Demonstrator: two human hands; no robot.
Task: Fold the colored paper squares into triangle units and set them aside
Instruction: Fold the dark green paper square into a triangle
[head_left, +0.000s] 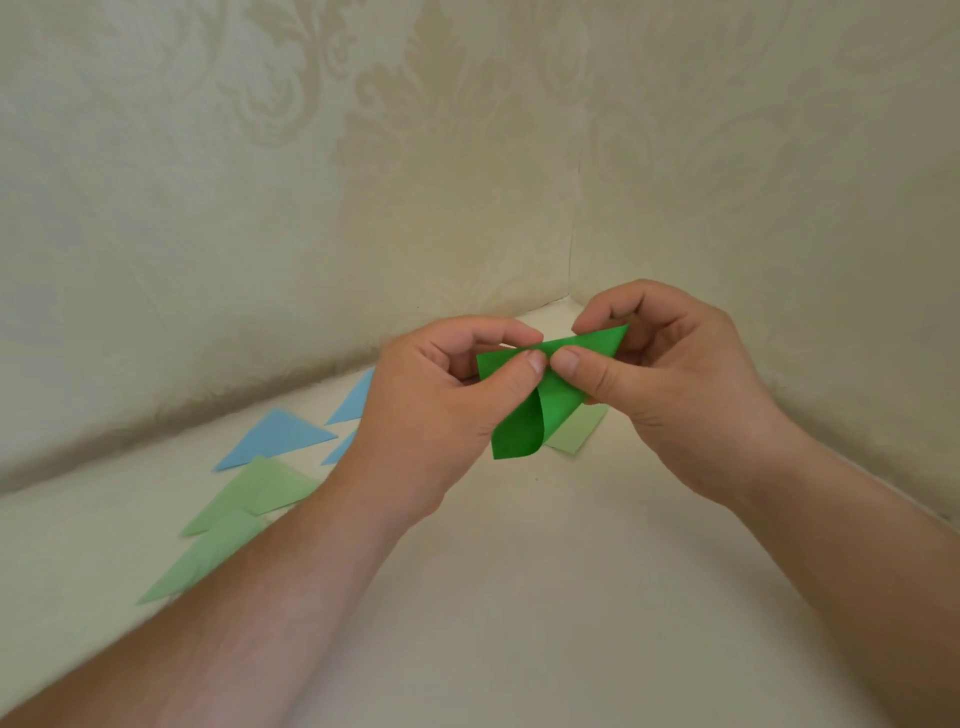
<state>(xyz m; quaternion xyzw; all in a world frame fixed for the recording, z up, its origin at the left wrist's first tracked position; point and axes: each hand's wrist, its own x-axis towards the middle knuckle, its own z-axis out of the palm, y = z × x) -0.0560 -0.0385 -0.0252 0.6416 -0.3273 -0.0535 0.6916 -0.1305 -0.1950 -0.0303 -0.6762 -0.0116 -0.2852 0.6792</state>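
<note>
Just right of the frame's centre, the left hand (441, 395) and right hand (670, 384) hold a dark green paper (524, 415) above the pale worktop (519, 597), each pinching its upper edge between thumb and curled fingers. The paper's lower half curls over. It partly hides a light green sheet (576, 434). At left, the forearm cuts off blue triangles (275, 439) and light green triangles (249, 499).
</note>
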